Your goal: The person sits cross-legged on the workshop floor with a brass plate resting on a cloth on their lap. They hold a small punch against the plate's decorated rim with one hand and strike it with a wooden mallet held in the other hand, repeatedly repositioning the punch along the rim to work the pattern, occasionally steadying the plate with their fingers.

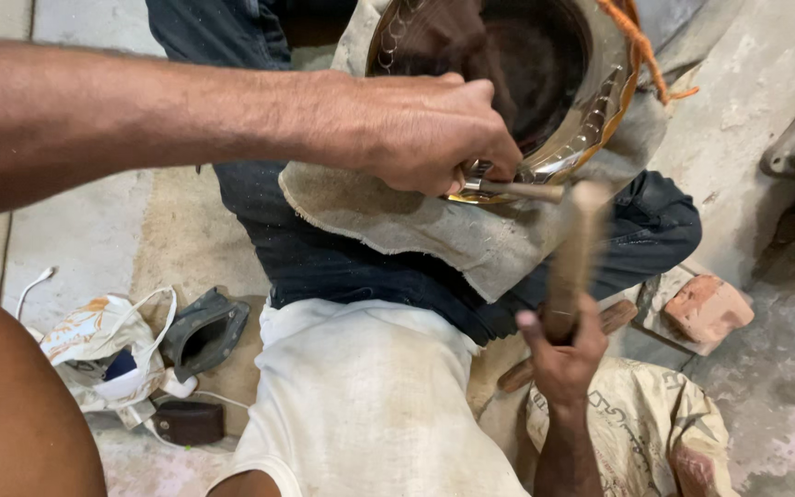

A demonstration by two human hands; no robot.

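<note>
Landmark: we take the round polished metal vessel with a punched, scalloped rim (591,124) as our reference; it lies on its side at the top of the view, its dark hollow facing us.
Support: we see the vessel bedded on a frayed grey cloth pad (434,225) laid over a lap in dark blue trousers (351,267).
Left hand: we find the left hand (425,133) curled into a tight fist at the vessel's lower rim, fingers pressed together around a short metal punch (517,190).
Punch: its shaft juts out of the fist to the right, lying along the lower rim; we cannot tell whether the tip touches the metal.
Right hand: the right hand (558,354), below the vessel, is wrapped firmly around a wooden handle, thumb up along it.
Hammer: the wooden-handled hammer (574,248) stands nearly upright, blurred, its head just beside the free end of the punch.
Below the vessel: a white cloth garment (361,396) covers the lower legs.
Lower right of the vessel: a reddish brick fragment (706,308) on the concrete floor, and a printed sack (637,423) by the right wrist.
Lower left of the vessel: a white patterned bag (94,354), a dark grey pouch (202,333) and a small brown case (190,421), well apart from both hands.
</note>
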